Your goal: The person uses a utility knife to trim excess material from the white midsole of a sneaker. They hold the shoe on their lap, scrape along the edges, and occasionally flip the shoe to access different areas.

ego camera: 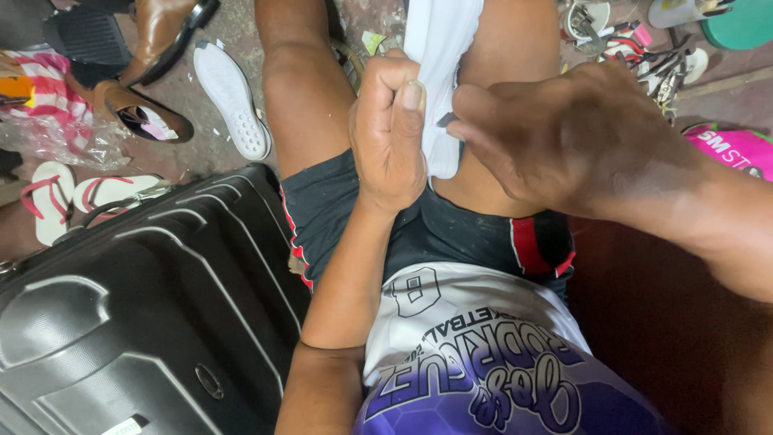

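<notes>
Both hands work a white shoe (439, 72): left hand (389, 129) fisted tight around it, right hand (564, 137) pinching its edge.

Pink bag (734, 150) — right edge; clear plastic bag (56, 137) — left.

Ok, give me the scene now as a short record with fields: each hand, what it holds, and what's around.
left hand: fist clenched around the white shoe, held between the knees
right hand: fingertips pinched at the shoe's edge; any tool too small to tell
left side: black suitcase
floor: loose white sole, pink-strapped sandals, brown shoe
</notes>
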